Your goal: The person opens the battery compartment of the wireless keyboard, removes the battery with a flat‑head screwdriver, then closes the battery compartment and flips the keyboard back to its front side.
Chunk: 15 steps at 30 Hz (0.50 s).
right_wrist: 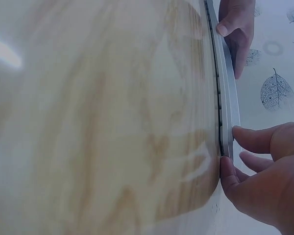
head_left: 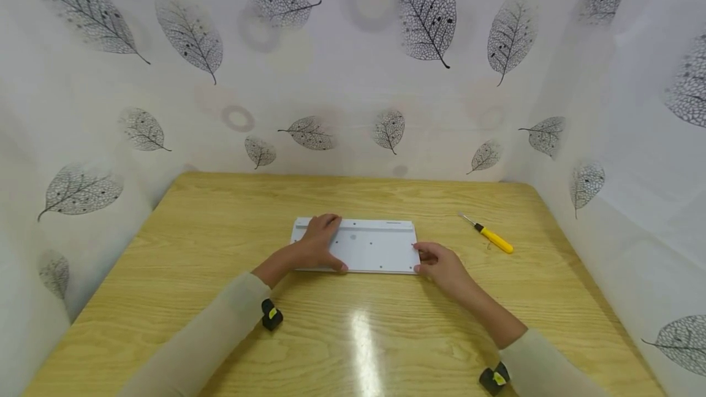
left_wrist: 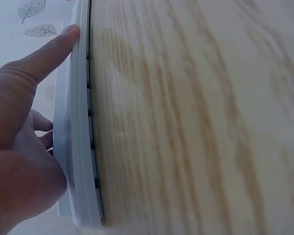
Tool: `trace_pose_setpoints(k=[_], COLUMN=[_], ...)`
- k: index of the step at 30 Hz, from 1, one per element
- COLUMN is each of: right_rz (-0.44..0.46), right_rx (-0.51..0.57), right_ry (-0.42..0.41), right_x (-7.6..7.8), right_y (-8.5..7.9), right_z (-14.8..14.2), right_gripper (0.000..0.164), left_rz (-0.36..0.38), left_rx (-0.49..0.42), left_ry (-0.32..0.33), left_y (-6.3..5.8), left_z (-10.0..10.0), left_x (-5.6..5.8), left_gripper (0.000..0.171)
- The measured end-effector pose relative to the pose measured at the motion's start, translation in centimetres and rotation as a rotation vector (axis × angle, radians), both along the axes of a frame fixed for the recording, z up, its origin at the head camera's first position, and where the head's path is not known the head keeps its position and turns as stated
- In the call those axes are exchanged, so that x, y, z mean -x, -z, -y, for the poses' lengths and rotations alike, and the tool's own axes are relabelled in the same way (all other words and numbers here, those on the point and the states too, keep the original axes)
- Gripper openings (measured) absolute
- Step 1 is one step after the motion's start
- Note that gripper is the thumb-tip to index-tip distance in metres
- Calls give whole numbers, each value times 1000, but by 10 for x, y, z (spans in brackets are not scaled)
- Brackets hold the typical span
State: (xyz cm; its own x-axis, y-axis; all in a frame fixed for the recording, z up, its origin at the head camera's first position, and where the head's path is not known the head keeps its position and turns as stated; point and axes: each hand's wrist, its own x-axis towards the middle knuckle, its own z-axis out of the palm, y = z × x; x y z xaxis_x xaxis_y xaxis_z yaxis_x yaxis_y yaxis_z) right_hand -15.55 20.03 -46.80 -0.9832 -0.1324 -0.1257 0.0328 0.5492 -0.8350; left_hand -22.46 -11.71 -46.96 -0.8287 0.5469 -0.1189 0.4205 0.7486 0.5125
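A white keyboard [head_left: 380, 256] lies upside down on the table, its screw-dotted back facing up. In the left wrist view, a row of its keys [left_wrist: 92, 132] shows along the underside against the wood. My left hand [head_left: 315, 245] spans the keyboard's left part and holds it, thumb at the near edge and fingers toward the far edge. At the right end, my right hand [head_left: 444, 267] grips the keyboard by its near corner, thumb and fingertips [right_wrist: 228, 169] on the edge. The undersides of the left fingers are hidden.
A screwdriver [head_left: 493, 238] with a yellow handle lies on the wooden table [head_left: 265, 201], right of the keyboard, its tip pointing away to the left. Small bits lie near its handle. A leaf-patterned white curtain [head_left: 342, 78] encloses the table's back and sides.
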Motion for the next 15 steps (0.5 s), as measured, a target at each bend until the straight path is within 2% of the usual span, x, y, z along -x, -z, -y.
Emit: trace_pose_setpoints(k=[6, 15], right_rz=[-7, 0], right_rx=[10, 18], right_ry=[1, -3], right_x=[6, 40], right_y=[-1, 6], right_z=[-2, -7], right_gripper=[52, 51], left_rz=[-9, -14], left_rx=[35, 69], left_ry=[15, 22], left_y=[-3, -6], left_z=[1, 0], left_x=[-1, -2], left_gripper=[124, 122])
